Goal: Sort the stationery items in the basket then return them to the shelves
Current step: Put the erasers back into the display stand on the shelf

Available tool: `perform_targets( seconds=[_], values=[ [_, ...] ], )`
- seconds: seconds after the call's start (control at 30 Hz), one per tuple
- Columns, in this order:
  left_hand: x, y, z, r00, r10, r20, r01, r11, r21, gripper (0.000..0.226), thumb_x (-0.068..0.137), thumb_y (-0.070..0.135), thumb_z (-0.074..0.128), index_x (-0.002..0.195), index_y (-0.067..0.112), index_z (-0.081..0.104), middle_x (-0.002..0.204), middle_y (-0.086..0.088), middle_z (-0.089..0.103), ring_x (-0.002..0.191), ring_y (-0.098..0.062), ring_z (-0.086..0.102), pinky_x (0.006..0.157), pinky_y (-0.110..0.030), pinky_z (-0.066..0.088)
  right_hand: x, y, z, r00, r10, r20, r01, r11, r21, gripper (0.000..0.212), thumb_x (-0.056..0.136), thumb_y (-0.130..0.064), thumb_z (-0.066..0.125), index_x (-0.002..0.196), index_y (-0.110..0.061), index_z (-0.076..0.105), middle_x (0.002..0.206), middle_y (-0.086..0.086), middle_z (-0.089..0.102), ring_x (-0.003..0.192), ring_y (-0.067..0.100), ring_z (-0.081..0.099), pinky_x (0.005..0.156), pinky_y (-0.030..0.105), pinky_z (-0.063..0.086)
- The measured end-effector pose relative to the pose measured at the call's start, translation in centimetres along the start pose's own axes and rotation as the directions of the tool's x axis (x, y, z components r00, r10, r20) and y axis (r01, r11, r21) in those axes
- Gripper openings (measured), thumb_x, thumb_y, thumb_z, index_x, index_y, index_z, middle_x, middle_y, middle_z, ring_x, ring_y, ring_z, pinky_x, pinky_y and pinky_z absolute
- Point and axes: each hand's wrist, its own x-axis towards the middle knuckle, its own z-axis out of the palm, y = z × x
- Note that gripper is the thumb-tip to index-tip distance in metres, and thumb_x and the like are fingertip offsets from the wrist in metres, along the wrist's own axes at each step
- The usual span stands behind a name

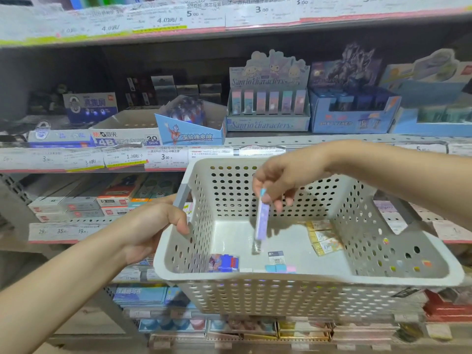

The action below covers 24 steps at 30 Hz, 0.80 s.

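1. The left hand [155,226] grips the perforated basket [398,269] by its left rim.
2. The right hand [286,180] pinches a lilac stationery pack [262,221] above the basket floor; its print is blurred.
3. Yellow packs [323,237] lie inside, labels unreadable.
4. The near wall half hides a pastel pack [279,265].

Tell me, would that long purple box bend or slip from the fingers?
The long lilac packet probably stays stiff: it hangs straight from the right hand. It seems light, pinched at one end only. Its shiny wrap may be slippery.

Price labels [163,157] blurred; top shelf [229,34] cut off.
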Motion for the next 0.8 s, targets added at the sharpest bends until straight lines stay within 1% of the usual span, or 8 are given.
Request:
perform_targets(
  seconds=[0.07, 0.17, 0.27, 0.33, 0.4, 0.5, 0.67, 0.8],
  values=[
    [0.1, 0.0, -0.1, 1.000, -0.003, -0.017, 0.004, 1.000, 0.004, 0.065, 0.045, -0.002, 0.048, 0.103, 0.020, 0.068, 0.085, -0.022, 0.068, 0.071, -0.035, 0.064, 0.061, -0.038, 0.054, -0.8, -0.8, -1.0, 0.987, -0.079, -0.139, 0.086, 0.995, 0.041, 0.008, 0.093, -0.003, 0.050, 0.092, -0.009, 0.054, 0.074, 0.001, 0.059, 0.062, 0.008, 0.058, 0.058, 0.017, 0.051],
    [0.1, 0.1, 0.0, 1.000, -0.011, -0.018, 0.011, 1.000, -0.002, 0.063, 0.045, -0.002, 0.049, 0.100, 0.021, 0.068, 0.079, -0.021, 0.066, 0.066, -0.033, 0.063, 0.053, -0.034, 0.053, -1.5, -1.9, -2.4, 0.913, -0.190, -0.360, 0.207, 0.978, 0.009, 0.008, 0.094, -0.006, 0.050, 0.097, -0.009, 0.056, 0.068, -0.004, 0.058, 0.059, 0.007, 0.057, 0.057, 0.018, 0.050],
    [0.1, 0.1, -0.1, 1.000, -0.019, -0.009, 0.019, 1.000, -0.025, 0.065, 0.045, -0.003, 0.048, 0.102, 0.022, 0.067, 0.079, -0.022, 0.067, 0.062, -0.033, 0.063, 0.048, -0.032, 0.052, -1.3, -2.6, -4.1, 0.740, -0.286, -0.608, 0.263, 0.956, -0.130, 0.012, 0.095, -0.009, 0.049, 0.103, -0.009, 0.059, 0.070, 0.001, 0.055, 0.059, 0.010, 0.054, 0.055, 0.017, 0.049],
    [0.1, 0.1, 0.0, 1.000, -0.023, -0.007, 0.023, 0.999, -0.029, 0.065, 0.045, -0.003, 0.049, 0.103, 0.022, 0.067, 0.081, -0.022, 0.067, 0.064, -0.034, 0.064, 0.050, -0.034, 0.053, -0.8, -2.7, -5.5, 0.590, -0.333, -0.735, 0.199, 0.943, -0.267, 0.020, 0.095, -0.012, 0.049, 0.112, -0.005, 0.058, 0.073, 0.005, 0.058, 0.060, 0.012, 0.056, 0.056, 0.020, 0.052],
    [0.2, 0.1, 0.0, 1.000, -0.019, -0.004, 0.019, 0.999, -0.037, 0.064, 0.045, -0.004, 0.048, 0.102, 0.019, 0.066, 0.082, -0.021, 0.067, 0.065, -0.034, 0.064, 0.051, -0.034, 0.053, 0.0, -2.7, -7.0, 0.473, -0.358, -0.805, 0.151, 0.933, -0.326, 0.025, 0.094, -0.012, 0.051, 0.118, -0.008, 0.055, 0.082, 0.009, 0.059, 0.065, 0.016, 0.059, 0.061, 0.026, 0.053],
    [0.3, -0.1, -0.1, 1.000, -0.018, -0.011, 0.017, 0.999, -0.036, 0.066, 0.044, -0.004, 0.048, 0.105, 0.016, 0.065, 0.085, -0.022, 0.067, 0.069, -0.035, 0.064, 0.054, -0.036, 0.054, 1.9, -2.8, -9.0, 0.360, -0.338, -0.870, 0.105, 0.941, -0.322, 0.025, 0.092, -0.014, 0.055, 0.116, -0.010, 0.055, 0.096, 0.003, 0.053, 0.076, 0.017, 0.056, 0.068, 0.027, 0.050],
    [0.4, -0.4, 0.0, 0.996, 0.043, -0.073, -0.044, 0.999, -0.004, 0.077, 0.048, -0.001, 0.051, 0.124, 0.007, 0.056, 0.091, -0.014, 0.067, 0.069, -0.023, 0.067, 0.053, -0.025, 0.053, 4.8, -2.5, -10.9, 0.368, -0.328, -0.870, 0.074, 0.943, -0.325, 0.022, 0.091, -0.014, 0.056, 0.113, -0.010, 0.056, 0.096, 0.003, 0.053, 0.084, 0.016, 0.057, 0.071, 0.019, 0.046],
    [0.3, -0.6, 0.0, 0.996, 0.023, -0.091, -0.023, 1.000, 0.002, 0.074, 0.047, 0.000, 0.053, 0.121, 0.003, 0.057, 0.085, -0.013, 0.067, 0.065, -0.022, 0.067, 0.051, -0.023, 0.052, 6.0, -2.3, -11.4, 0.367, -0.368, -0.854, 0.102, 0.929, -0.357, 0.019, 0.092, -0.013, 0.056, 0.110, -0.008, 0.055, 0.096, 0.004, 0.052, 0.087, 0.017, 0.055, 0.075, 0.024, 0.052]
  ],
)
